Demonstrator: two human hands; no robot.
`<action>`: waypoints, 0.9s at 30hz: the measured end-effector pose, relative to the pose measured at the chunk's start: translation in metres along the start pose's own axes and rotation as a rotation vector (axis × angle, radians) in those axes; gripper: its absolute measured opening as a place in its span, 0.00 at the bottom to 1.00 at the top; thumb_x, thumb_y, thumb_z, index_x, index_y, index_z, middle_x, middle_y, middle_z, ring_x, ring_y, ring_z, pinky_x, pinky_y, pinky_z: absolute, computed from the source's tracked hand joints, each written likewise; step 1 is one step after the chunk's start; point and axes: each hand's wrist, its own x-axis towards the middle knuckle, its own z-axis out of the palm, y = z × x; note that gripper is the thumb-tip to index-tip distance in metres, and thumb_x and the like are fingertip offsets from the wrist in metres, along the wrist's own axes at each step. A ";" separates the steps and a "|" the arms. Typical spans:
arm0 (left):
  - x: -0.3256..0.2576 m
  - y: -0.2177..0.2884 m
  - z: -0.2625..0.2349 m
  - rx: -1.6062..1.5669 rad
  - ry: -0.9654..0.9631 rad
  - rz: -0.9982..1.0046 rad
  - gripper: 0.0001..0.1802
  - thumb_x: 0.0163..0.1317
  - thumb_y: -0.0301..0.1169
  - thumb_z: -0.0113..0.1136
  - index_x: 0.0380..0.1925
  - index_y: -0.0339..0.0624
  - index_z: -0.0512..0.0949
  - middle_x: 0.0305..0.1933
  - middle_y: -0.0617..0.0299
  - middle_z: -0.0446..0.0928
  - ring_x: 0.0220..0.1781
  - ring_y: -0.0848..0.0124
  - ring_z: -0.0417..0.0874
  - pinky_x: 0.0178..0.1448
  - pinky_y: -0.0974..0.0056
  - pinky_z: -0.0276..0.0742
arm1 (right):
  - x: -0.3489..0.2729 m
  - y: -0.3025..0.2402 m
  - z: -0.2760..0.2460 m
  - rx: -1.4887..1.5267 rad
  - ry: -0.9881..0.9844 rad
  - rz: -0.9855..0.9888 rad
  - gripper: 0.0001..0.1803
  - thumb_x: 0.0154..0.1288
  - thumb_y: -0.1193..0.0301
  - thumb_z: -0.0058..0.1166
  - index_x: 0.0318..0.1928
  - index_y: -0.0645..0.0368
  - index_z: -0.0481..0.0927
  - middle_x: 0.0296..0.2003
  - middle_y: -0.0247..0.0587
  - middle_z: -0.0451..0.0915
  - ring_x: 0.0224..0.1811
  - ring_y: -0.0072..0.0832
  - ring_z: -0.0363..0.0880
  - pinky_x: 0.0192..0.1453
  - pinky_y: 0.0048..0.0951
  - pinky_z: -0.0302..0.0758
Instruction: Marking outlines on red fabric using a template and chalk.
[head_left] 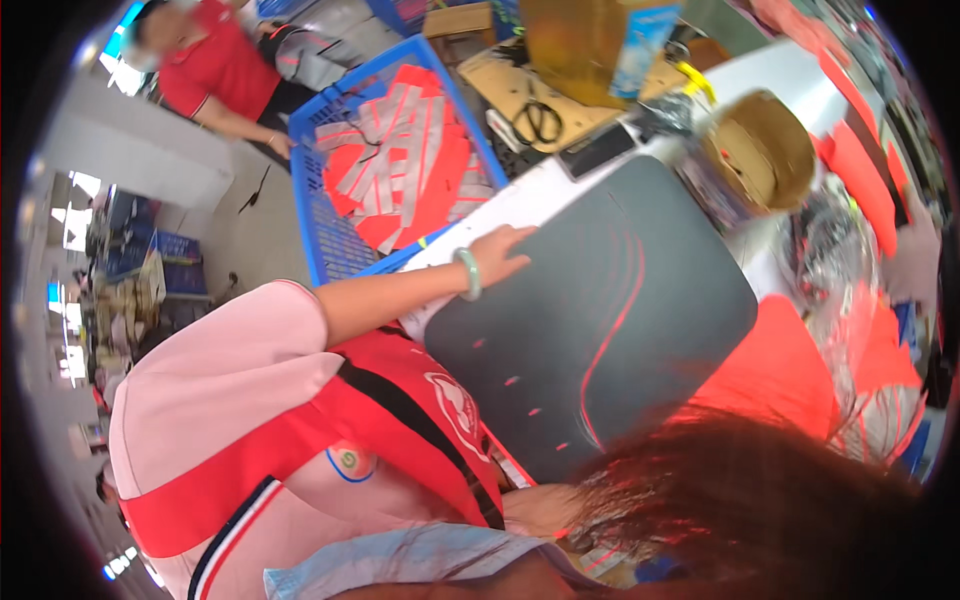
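I see left hand (497, 260) spread on dark-grey board (600, 310), nothing clasped; right hand hidden, can't tell. Uneven push might skid board.

A white rounded emblem (456, 412) is showing on the wearer's red apron (390, 385), and a round sticker (351, 461) with a coloured letter-like mark is sitting where the apron's red is meeting the pink shirt (225, 350). A blue-and-white label (645, 45) is standing on the amber container (570, 50), its print blurring, while small red marks (512, 381) are dotting the dark board (560, 330), too tiny for reading.
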 end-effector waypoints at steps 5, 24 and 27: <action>-0.008 -0.004 0.000 -0.043 -0.005 -0.090 0.30 0.57 0.37 0.57 0.61 0.47 0.64 0.42 0.48 0.69 0.44 0.53 0.72 0.48 0.56 0.70 | -0.063 -0.053 0.052 -0.081 -0.128 -0.139 0.20 0.63 0.68 0.47 0.55 0.57 0.74 0.36 0.54 0.76 0.33 0.47 0.75 0.34 0.42 0.71; 0.006 -0.028 -0.005 -0.034 -0.042 -0.010 0.30 0.54 0.42 0.62 0.58 0.51 0.70 0.33 0.55 0.69 0.33 0.62 0.73 0.40 0.61 0.71 | -0.207 -0.027 -0.009 -0.688 -0.034 -0.153 0.20 0.60 0.69 0.48 0.53 0.52 0.77 0.34 0.54 0.72 0.33 0.47 0.74 0.33 0.46 0.70; 0.011 -0.033 -0.017 0.036 -0.114 -0.056 0.31 0.55 0.45 0.60 0.58 0.51 0.69 0.40 0.52 0.72 0.40 0.58 0.76 0.46 0.59 0.73 | -0.202 -0.028 0.002 -0.678 -0.007 -0.217 0.21 0.58 0.71 0.49 0.54 0.52 0.76 0.35 0.53 0.71 0.34 0.46 0.74 0.36 0.43 0.71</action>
